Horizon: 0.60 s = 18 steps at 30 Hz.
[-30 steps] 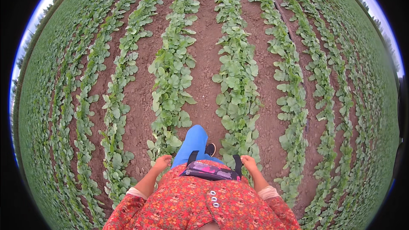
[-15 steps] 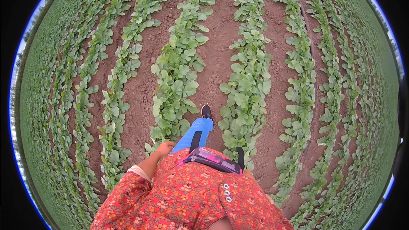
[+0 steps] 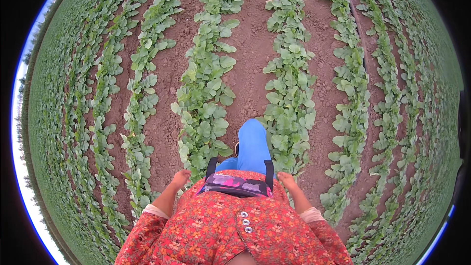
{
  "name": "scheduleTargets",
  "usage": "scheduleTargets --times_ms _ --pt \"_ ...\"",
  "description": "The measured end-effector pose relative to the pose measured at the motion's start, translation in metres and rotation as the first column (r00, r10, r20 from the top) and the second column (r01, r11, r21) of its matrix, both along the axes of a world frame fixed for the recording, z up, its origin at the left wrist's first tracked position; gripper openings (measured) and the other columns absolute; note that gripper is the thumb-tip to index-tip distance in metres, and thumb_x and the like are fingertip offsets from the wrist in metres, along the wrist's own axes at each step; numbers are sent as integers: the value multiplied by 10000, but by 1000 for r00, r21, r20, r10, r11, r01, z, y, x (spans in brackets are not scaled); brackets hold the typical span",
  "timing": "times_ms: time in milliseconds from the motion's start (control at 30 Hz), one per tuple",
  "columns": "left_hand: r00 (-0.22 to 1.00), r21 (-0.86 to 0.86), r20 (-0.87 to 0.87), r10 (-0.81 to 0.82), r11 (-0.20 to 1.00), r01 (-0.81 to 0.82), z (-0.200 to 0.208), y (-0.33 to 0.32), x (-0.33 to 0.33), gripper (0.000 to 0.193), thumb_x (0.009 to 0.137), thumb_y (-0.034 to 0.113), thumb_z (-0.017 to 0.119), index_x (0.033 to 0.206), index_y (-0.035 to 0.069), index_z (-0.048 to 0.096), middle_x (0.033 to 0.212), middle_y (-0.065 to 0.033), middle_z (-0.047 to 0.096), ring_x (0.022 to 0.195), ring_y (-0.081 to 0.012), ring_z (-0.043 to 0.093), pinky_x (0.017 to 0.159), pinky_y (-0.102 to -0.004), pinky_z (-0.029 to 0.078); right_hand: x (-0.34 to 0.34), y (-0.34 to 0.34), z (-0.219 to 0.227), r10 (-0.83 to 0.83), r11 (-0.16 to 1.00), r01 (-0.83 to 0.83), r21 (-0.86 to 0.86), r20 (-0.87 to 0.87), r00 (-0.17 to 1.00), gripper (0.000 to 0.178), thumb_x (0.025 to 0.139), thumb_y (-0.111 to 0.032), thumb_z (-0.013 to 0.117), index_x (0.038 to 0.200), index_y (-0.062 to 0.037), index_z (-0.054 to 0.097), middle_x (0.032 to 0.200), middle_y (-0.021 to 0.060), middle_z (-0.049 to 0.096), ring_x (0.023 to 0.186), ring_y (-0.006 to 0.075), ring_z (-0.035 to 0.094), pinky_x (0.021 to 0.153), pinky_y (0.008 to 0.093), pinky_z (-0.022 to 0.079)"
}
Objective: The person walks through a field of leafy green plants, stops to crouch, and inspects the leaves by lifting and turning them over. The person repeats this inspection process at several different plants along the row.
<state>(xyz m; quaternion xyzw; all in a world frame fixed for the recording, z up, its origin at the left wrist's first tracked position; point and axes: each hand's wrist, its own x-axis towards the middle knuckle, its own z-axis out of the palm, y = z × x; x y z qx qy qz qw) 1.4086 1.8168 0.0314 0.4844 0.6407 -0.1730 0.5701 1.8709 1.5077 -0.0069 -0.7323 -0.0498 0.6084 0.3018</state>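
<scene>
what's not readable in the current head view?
All in the head view:
- Palms of the left hand and right hand: turned from the camera, so anything small inside can't be seen.
- Shoe: mostly hidden by the forward blue trouser leg.
- Waist pouch contents: hidden by its fabric.
- Soil under the nearest plant rows: covered by leaves.
- Single plants in the far-left rows: too small, squeezed toward the rim.

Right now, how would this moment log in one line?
left hand: nothing visible held, near leafy row | right hand: nothing visible held, near another row | patterned pouch: at waist
</scene>
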Motion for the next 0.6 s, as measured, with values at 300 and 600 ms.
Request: scheduleTargets --times_ms 300,600 --pt "966 83 51 -252 965 248 -24 142 147 315 923 125 592 1226 57 644 1081 -100 704 858 -196 705 753 -329 555 85 104 -37 -110 994 108 -21 -152 982 379 987 -294 568 1183 15 670 1105 96 702 969 188 636 884 336 503" --pt "990 4 75 -121 993 121 6 362 321 359 917 149 614 1261 48 616 1091 -115 696 904 -195 695 795 -305 572 223 292 -46 -396 837 459 298 -249 884 307 896 -174 668 1137 18 674 994 84 716 857 148 643 826 302 512"
